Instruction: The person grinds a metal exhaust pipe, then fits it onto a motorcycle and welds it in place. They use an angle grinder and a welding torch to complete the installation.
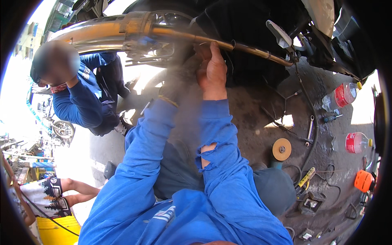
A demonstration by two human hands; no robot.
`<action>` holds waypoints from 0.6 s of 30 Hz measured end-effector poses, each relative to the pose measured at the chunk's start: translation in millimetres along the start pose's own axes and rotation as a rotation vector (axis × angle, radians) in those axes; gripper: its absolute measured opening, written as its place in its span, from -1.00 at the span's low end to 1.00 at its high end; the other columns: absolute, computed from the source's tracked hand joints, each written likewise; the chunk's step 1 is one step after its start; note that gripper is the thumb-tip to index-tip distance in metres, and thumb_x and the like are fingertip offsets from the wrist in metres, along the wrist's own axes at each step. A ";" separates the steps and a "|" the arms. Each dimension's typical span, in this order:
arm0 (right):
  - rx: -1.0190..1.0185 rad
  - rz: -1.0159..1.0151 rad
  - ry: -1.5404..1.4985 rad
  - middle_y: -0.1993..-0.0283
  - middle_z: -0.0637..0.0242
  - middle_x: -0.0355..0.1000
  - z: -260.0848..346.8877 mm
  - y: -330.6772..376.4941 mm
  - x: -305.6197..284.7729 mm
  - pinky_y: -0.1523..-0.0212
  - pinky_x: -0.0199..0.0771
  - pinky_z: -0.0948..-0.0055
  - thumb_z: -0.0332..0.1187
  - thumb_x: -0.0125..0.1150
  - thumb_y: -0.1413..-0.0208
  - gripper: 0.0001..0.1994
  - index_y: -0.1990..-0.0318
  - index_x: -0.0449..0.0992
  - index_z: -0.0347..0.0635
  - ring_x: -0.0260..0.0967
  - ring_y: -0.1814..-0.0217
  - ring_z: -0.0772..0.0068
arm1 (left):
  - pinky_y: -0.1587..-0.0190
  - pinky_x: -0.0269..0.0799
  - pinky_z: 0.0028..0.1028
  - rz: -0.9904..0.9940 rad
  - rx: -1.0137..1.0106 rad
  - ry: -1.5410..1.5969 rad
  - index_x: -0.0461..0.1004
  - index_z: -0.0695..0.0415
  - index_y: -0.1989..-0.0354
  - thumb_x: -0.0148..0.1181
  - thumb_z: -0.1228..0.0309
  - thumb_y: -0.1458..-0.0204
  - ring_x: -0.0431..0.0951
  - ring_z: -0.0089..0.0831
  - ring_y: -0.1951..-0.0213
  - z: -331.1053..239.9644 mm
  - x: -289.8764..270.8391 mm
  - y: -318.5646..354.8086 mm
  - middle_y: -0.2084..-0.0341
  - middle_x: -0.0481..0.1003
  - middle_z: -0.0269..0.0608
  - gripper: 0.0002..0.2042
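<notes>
A shiny exhaust pipe (255, 53) with brownish-gold reflections runs across the top and joins a wider muffler (98, 32) at the left. My right hand (213, 73) is bare and closed against the pipe's underside, its thumb up over the metal; the fingers are partly hidden. Beside it, my left hand (179, 75) appears dark and gloved, close beneath the pipe. Grey haze and blur hide its fingers, so what it holds does not show. Both arms reach up in blue sleeves, the right one torn at the forearm.
An angle grinder with a tan disc (281, 149) lies right of my knee. Nearby are a wrench (310, 128), a cable, a yellow-handled tool (307, 177) and two plastic bottles (345, 96). A person in dark blue (87, 96) crouches at left; another person's legs (79, 192) show below.
</notes>
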State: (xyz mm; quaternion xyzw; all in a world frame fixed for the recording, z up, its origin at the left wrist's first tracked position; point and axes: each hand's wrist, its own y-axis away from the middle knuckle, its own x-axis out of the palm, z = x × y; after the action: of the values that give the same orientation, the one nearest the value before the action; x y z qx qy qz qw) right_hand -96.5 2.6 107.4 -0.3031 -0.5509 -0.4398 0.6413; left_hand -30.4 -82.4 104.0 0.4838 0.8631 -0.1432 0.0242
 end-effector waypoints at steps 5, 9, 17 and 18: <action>0.041 0.038 -0.078 0.02 0.23 0.52 10.0 -0.5 -8.0 -0.14 0.41 0.30 -0.23 0.39 -0.18 -0.64 -0.05 0.51 -0.18 0.46 -0.08 0.26 | -0.07 0.41 -0.44 0.034 -0.026 0.077 0.42 0.25 -0.13 0.27 0.43 -0.17 0.51 -0.43 -0.02 -33.0 26.3 -20.4 0.00 0.54 -0.16 -0.62; 0.058 0.012 -0.063 -0.08 0.22 0.48 9.7 1.7 -11.6 -0.26 0.30 0.15 -0.24 0.40 -0.16 -0.61 -0.09 0.49 -0.13 0.38 -0.20 0.17 | -0.02 0.44 -0.45 0.169 -0.023 0.159 0.48 0.25 -0.05 0.30 0.41 -0.15 0.55 -0.45 0.06 -39.1 16.4 -28.6 0.09 0.57 -0.17 -0.68; 0.018 -0.046 -0.069 -0.14 0.14 0.44 9.8 3.3 -19.0 -0.29 0.28 0.16 -0.27 0.32 -0.21 -0.59 -0.17 0.44 -0.13 0.36 -0.24 0.13 | -0.06 0.44 -0.41 0.082 0.431 -0.480 0.51 0.23 0.00 0.28 0.45 -0.12 0.56 -0.36 0.03 -24.4 15.3 -36.9 0.08 0.58 -0.15 -0.71; -0.002 -0.044 -0.043 -0.14 0.13 0.44 10.0 4.0 -19.9 -0.29 0.29 0.16 -0.27 0.32 -0.21 -0.59 -0.18 0.44 -0.12 0.36 -0.25 0.13 | -0.08 0.44 -0.40 0.081 0.626 -0.860 0.51 0.22 0.00 0.27 0.45 -0.11 0.56 -0.34 0.02 -22.4 11.9 -38.1 0.07 0.58 -0.14 -0.71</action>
State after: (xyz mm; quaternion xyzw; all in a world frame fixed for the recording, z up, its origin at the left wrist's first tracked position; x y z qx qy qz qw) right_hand -97.4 17.7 90.5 -0.3011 -0.5707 -0.4478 0.6189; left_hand -66.6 -85.2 131.8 0.3985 0.6718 -0.5782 0.2359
